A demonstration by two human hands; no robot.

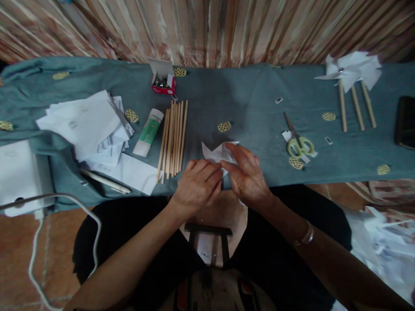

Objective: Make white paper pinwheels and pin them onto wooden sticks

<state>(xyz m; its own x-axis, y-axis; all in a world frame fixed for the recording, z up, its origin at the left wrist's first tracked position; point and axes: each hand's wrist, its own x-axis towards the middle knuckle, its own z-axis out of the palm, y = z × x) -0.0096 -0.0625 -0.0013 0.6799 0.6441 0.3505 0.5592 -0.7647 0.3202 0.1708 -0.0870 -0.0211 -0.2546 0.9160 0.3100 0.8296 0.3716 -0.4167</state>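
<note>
A small white paper pinwheel (218, 153), cut with pointed blades, is at the front edge of the cloth-covered table. My left hand (198, 182) has its fingers bent and closed on the near left side of the paper. From the other side, my right hand (247, 176) grips it between thumb and fingers. Both hands partly cover the paper, so its centre is hidden. Just left of them lies a row of several thin wooden sticks (173, 140), beside a green and white glue tube (149, 131).
A red box of metal pins (164, 84) stands open at the back. Paper sheets (87, 123), a pen (105, 180) and a white box (22, 172) with a cable (71, 196) are left. Scissors (300, 144) and pinwheels on sticks (355, 71) lie right; a dark object (405, 122) is beyond.
</note>
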